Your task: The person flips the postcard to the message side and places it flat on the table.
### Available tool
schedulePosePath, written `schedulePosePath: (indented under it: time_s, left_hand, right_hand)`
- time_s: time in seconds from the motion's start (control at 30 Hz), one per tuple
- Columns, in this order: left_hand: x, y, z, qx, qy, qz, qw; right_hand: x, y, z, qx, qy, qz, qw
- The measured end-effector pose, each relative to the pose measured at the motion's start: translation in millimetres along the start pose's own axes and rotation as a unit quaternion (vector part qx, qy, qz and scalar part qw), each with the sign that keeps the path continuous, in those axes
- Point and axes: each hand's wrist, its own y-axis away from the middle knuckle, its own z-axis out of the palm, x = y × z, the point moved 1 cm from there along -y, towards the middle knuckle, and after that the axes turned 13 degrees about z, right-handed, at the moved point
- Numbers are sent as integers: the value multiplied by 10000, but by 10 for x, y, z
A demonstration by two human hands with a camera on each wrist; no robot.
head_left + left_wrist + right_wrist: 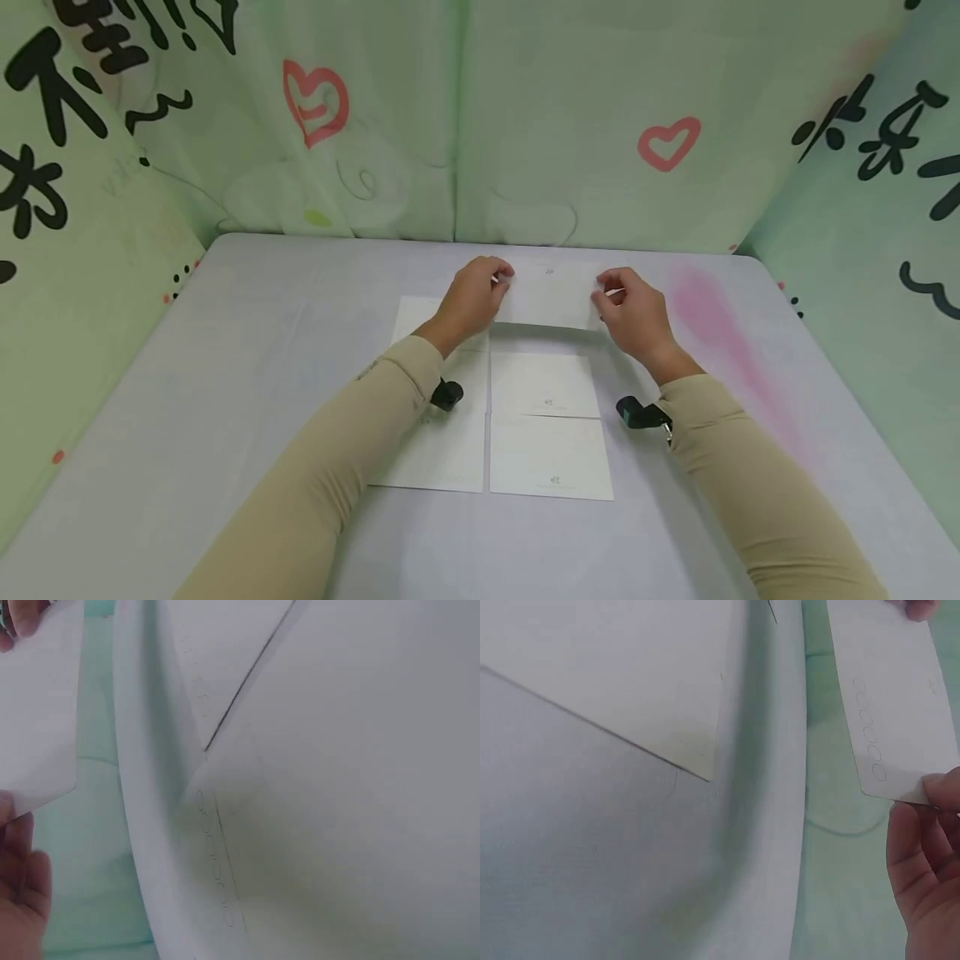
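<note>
A blank-looking white card (pixel 549 300) is held up over the back of the table, pinched at its left edge by my left hand (pixel 474 293) and at its right edge by my right hand (pixel 636 315). Its front edge stands off the surface, with a shadow beneath. The right wrist view shows a row of small outlined loops along one edge of this card (pixel 892 705). Nearer me lie similar white cards in two columns: a middle-right card (pixel 542 385), a front-right card (pixel 551 458), and a left column (pixel 435 458) partly hidden by my left arm.
A pale cloth (pixel 247 375) covers the table, with a pink stain (pixel 712 325) at right. Green printed curtains (pixel 555 125) hang behind and on both sides. Dark wrist devices sit below each hand, the left one (pixel 447 395) above the left column.
</note>
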Motion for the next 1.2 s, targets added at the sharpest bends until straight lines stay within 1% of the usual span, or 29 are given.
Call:
schedulePosePath:
  time_s: [0.03,0.1,0.2,0.27,0.33,0.47,0.7,0.97,1.2]
  left_hand:
    - [-7,5,9,-135,-169,-47,9998]
    - [-26,20,30,-435,-562,-188,9973]
    - [-46,40,58,-834,-1205,-370,9885]
    - [-59,56,81,-1030,-1489,-454,9824]
    - [-73,67,108,-1179,-1639,-502,9781]
    - [-107,91,168,-1337,-1729,-579,9741]
    - [-128,125,245,-1483,-1752,-657,9711]
    - [-101,128,233,-1657,-1783,-727,9672]
    - [-106,120,223,-1904,-1753,-852,9622]
  right_hand:
    - [11,2,7,-67,85,10,9999]
    - [28,1,18,-322,265,100,9991]
    - [46,-5,37,-834,392,317,9952]
    - [50,-6,61,-1129,435,435,9917]
    - [53,-10,90,-1289,486,488,9893]
    - [66,-20,164,-1414,699,519,9861]
    - [113,-34,296,-1516,1196,605,9793]
    - [88,-16,313,-1542,1432,458,9765]
    - [95,-15,331,-1662,1642,539,9708]
